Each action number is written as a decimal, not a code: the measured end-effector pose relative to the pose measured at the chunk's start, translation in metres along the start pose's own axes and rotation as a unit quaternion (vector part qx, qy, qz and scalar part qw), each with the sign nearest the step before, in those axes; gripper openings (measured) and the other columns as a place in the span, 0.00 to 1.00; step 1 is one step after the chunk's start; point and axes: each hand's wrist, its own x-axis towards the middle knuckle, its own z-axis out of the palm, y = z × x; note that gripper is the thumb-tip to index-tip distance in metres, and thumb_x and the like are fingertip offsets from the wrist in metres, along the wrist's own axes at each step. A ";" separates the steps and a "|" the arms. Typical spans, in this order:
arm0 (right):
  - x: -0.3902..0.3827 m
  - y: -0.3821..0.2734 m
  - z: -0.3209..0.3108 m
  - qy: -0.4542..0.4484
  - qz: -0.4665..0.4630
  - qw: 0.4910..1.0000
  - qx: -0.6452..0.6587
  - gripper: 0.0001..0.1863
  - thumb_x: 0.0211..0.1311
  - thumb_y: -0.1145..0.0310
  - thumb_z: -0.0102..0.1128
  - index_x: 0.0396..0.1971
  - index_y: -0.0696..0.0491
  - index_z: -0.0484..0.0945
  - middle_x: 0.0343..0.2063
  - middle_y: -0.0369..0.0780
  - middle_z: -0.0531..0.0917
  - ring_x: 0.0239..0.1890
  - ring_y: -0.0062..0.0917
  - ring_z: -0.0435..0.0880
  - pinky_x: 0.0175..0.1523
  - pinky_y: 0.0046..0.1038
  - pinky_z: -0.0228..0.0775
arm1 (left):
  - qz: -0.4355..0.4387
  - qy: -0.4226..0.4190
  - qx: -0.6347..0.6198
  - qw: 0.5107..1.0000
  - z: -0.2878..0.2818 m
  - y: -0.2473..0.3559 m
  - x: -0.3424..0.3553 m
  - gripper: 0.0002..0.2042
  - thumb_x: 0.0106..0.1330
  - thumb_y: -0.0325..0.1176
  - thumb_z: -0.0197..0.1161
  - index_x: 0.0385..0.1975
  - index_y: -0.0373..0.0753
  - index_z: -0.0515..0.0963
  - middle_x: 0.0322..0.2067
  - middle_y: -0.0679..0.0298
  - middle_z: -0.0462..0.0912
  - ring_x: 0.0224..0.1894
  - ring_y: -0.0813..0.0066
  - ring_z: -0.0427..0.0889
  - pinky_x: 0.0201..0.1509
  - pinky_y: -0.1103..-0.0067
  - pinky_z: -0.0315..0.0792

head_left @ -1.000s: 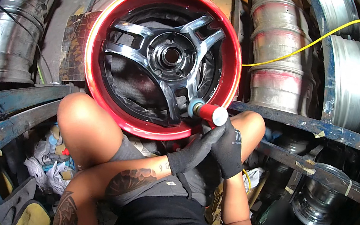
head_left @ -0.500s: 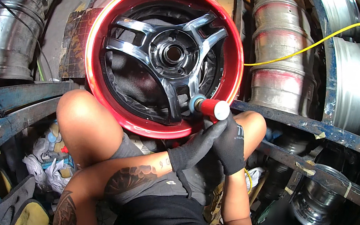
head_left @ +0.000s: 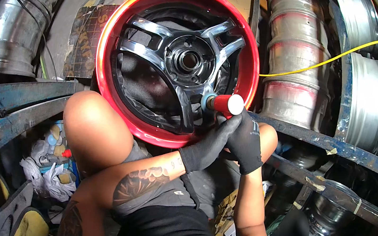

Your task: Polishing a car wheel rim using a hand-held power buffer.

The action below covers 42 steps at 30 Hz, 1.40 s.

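Closer to the hub came the blue disc of my red tool, up from where it had sat a second earlier, lower down beside the same spoke. My whole view had slid a little too, so the wheel sat slightly further right, at the upper middle of the frame, its red rim leaning close above my knees. To me that small shift meant the work was still on this one lower spoke and had only crept inward along it; the other spokes were, I judged, out of the tool's reach just then. Whether the disc actually touched the metal I could not tell, since the tool's body partly hid it.

Both gloves were on the tool at the centre right of the frame. My right hand was closed around its underside, and my left hand met it from the other side, thumb up near the white end cap, fingers curled in beneath and their tips hidden. Further right, a yellow hose crossed in front of a stack of bare barrels.
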 end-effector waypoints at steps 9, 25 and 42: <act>0.039 -0.010 -0.007 -0.056 -0.009 0.996 -0.076 0.22 0.67 0.56 0.69 0.54 0.53 0.79 0.41 0.54 0.89 0.46 0.54 0.89 0.50 0.49 0.80 | 0.001 -0.014 -0.070 0.997 -0.006 0.015 0.018 0.36 0.78 0.64 0.55 0.73 0.42 0.63 0.62 0.59 0.76 0.64 0.72 0.79 0.62 0.71 0.79; 0.072 -0.035 -0.014 -0.137 -0.094 0.985 -0.054 0.21 0.66 0.60 0.72 0.51 0.57 0.80 0.41 0.52 0.89 0.46 0.49 0.89 0.52 0.42 0.79 | 0.016 -0.007 -0.161 0.987 -0.006 0.030 0.028 0.35 0.80 0.65 0.50 0.78 0.50 0.60 0.72 0.59 0.69 0.74 0.62 0.71 0.69 0.53 0.77; 0.058 -0.034 0.005 -0.173 -0.094 0.980 0.000 0.20 0.64 0.57 0.73 0.49 0.56 0.85 0.39 0.52 0.90 0.42 0.49 0.90 0.48 0.44 0.80 | 0.056 0.046 -0.169 0.983 0.000 0.035 -0.014 0.31 0.81 0.58 0.56 0.75 0.49 0.60 0.69 0.58 0.69 0.72 0.64 0.73 0.72 0.57 0.75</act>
